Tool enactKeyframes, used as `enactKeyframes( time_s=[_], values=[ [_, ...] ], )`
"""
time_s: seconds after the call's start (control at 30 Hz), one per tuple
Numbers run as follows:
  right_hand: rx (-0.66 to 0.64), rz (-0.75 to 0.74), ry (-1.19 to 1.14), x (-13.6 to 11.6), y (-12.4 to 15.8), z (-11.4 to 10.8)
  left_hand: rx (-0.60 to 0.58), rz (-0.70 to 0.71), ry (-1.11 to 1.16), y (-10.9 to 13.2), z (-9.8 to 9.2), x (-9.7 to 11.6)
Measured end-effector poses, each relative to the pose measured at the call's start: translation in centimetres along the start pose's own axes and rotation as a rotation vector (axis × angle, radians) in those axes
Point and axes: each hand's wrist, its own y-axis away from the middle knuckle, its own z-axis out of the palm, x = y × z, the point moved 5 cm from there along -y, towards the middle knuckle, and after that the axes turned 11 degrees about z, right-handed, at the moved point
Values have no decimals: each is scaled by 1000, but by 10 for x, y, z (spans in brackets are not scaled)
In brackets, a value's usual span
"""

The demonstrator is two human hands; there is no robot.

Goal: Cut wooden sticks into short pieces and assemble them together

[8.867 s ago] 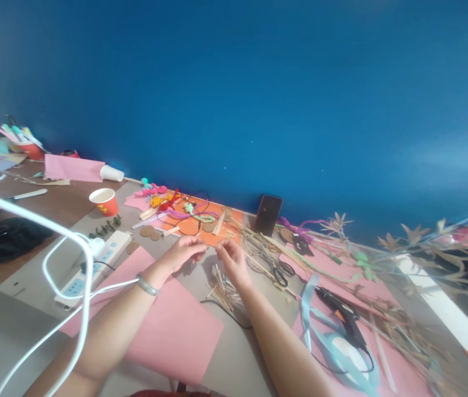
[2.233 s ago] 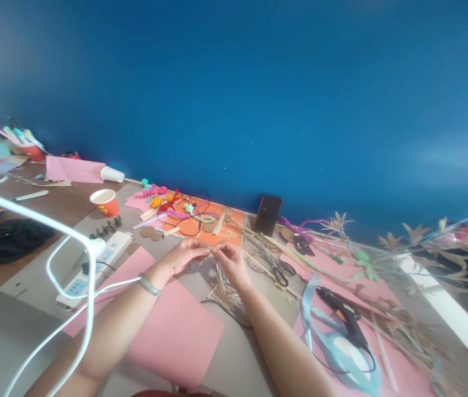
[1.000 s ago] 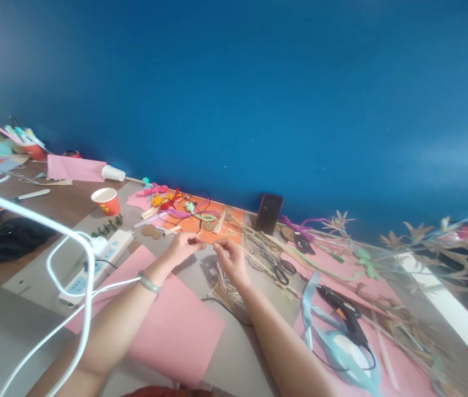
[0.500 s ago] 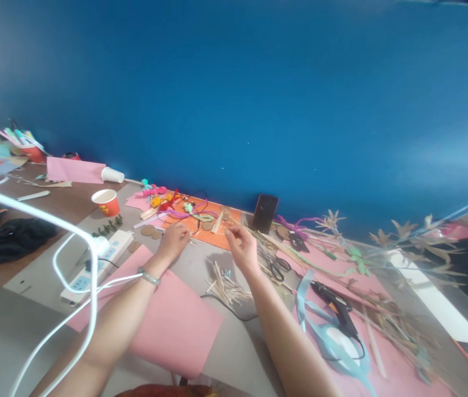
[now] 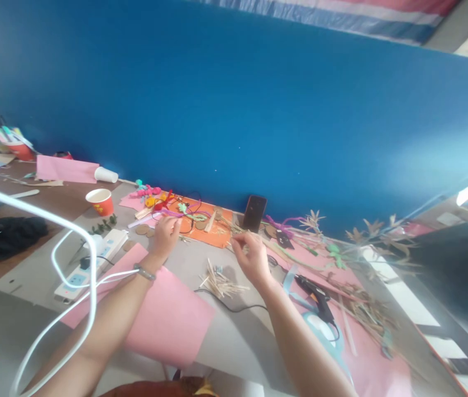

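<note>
My left hand (image 5: 163,234) reaches forward with curled fingers to the near edge of an orange sheet (image 5: 213,236) strewn with coloured pipe cleaners (image 5: 163,201) and small brown discs. It wears a bracelet at the wrist. My right hand (image 5: 251,256) hovers to the right of it, fingertips pinched together; what they hold is too small to name. A pile of short straw sticks (image 5: 219,281) lies on the grey table between and below the hands. A pink paper sheet (image 5: 167,317) lies under my left forearm.
A black phone (image 5: 253,213) leans on the blue wall. A black glue gun (image 5: 316,295) lies on pale blue ribbon (image 5: 328,336), with dried stems (image 5: 361,309) on the right. A power strip (image 5: 93,262), a red cup (image 5: 99,202) and a white cable (image 5: 58,264) are on the left.
The hands, held fingertip to fingertip above the sticks, have parted. My left hand went forward to the orange sheet, my right moved right. The view swung up and rightward.
</note>
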Motion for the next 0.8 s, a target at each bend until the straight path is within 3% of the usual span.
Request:
enactKeyframes(
  time_s=[0.13, 0.3, 0.47, 0.6, 0.8],
  values=[
    [-43, 7, 50, 9, 58, -24, 33, 51, 73, -2, -2, 18],
    [-119, 123, 24, 34, 151, -37, -7, 118, 209, -4, 8, 39],
    [-7, 385, -254, 65, 224, -53, -34, -29, 369, -10, 19, 50],
    [16, 510, -371, 77, 256, -61, -82, -125, 627, -14, 29, 52],
    [34, 499, -180, 68, 270, -65, -179, -184, 716, -10, 31, 45]
  ],
)
